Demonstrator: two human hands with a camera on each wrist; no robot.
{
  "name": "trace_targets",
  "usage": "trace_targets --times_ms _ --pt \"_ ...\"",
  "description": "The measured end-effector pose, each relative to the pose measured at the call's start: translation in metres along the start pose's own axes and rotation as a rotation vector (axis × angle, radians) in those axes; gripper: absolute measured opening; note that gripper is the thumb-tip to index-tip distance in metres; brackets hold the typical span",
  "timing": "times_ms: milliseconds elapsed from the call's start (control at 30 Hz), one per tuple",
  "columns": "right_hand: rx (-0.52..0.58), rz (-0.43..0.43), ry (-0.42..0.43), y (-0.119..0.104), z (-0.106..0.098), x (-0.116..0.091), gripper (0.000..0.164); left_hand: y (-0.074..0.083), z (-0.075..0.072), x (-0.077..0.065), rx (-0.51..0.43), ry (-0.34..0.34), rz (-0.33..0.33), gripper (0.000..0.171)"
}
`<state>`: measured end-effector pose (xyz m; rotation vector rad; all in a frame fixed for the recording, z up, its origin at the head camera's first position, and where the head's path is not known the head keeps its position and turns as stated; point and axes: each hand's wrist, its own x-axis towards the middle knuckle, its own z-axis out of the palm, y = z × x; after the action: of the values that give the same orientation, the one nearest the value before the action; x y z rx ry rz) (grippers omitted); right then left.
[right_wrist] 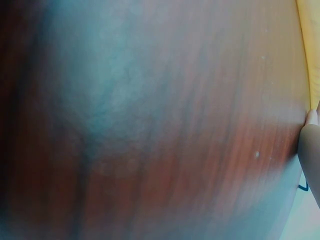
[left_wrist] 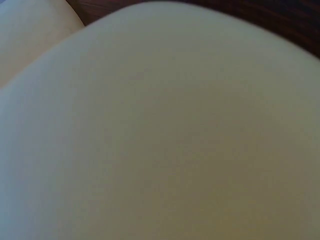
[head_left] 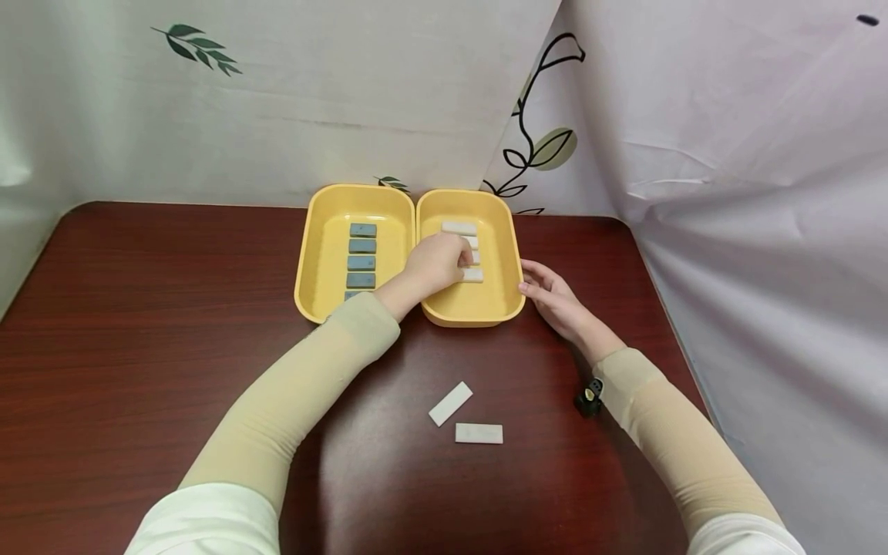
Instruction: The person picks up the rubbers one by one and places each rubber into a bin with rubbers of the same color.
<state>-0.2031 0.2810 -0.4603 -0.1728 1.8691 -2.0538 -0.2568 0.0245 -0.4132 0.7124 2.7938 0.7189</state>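
Two yellow trays stand side by side at the back of the table. In the head view my left hand [head_left: 438,260] reaches into the right tray [head_left: 499,304], its fingers bent down and pinching the nearest white tile [head_left: 473,275] by its left end. Further white tiles [head_left: 459,228] lie above it in a column, partly hidden by the hand. My right hand [head_left: 555,299] rests against the right tray's outer side, thumb at the rim and fingers fairly straight. The left wrist view holds mostly sleeve [left_wrist: 165,125]. In the right wrist view, fingers [right_wrist: 312,117] touch the yellow wall [right_wrist: 314,50].
Several grey-blue tiles [head_left: 361,263] form a column in the left tray [head_left: 312,254]. Two loose white tiles, one slanted [head_left: 451,404] and one level [head_left: 479,433], lie on the dark red table [head_left: 173,324]. A patterned curtain [head_left: 333,92] hangs behind.
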Motion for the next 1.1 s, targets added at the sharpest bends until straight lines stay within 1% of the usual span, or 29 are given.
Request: trace_targets --times_ms 233,467,600,733,867,1100 --pt "0.018 -0.015 -0.007 0.002 -0.001 0.000 0.056 0.000 -0.004 0.000 -0.125 0.038 0.012 0.022" --pt "0.006 -0.003 -0.001 0.001 0.000 0.000 0.058 0.004 -0.015 -0.008 -0.195 0.031 0.007 0.020" --pt "-0.002 -0.001 -0.001 0.000 0.001 0.000 0.059 0.006 -0.024 -0.016 -0.221 0.034 0.027 0.022" --pt "0.000 -0.003 0.001 0.000 0.000 -0.001 0.059 0.008 -0.030 -0.024 -0.241 0.044 0.061 0.021" --pt "-0.003 -0.001 0.001 0.000 0.000 -0.001 0.059 0.010 -0.035 -0.034 -0.286 0.054 0.088 0.019" --pt "0.001 -0.008 -0.004 0.000 0.001 0.000 0.059 0.014 -0.041 -0.054 -0.328 0.087 0.119 0.016"
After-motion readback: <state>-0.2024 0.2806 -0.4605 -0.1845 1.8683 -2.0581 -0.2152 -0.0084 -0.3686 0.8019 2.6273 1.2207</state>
